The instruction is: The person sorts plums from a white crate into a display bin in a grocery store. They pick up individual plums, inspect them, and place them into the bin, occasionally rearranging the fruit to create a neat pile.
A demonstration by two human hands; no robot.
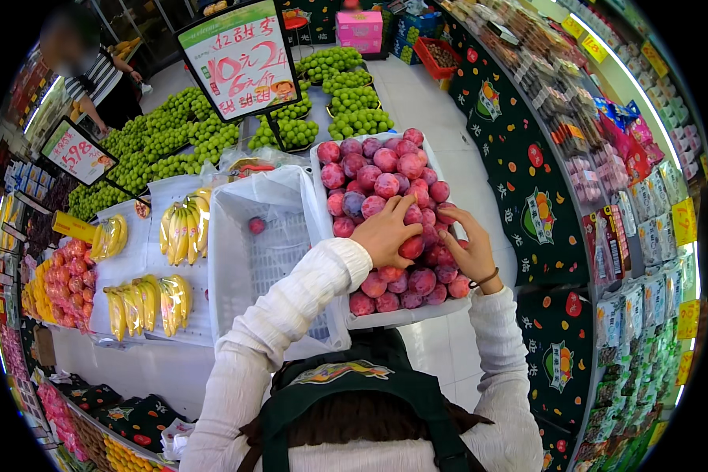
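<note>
A white crate [359, 319] heaped with red plums [386, 160] stands before me. My left hand [389, 231] rests over the middle of the heap, thumb and fingers around a red plum [411, 247]. At the crate's right side, my right hand [471, 245] has its fingers on plums near the edge; whether it grips one cannot be told. Left of the plums stands a white plastic crate [227, 265] with a white liner, and a single plum [256, 225] lies in it.
Bagged bananas [186, 227] lie on the white-covered stand at left. Green grapes [171, 135] and price signs [242, 62] rise beyond the crates. Packaged goods fill the curved shelf [572, 194] at right. Another person [103, 79] stands at the upper left.
</note>
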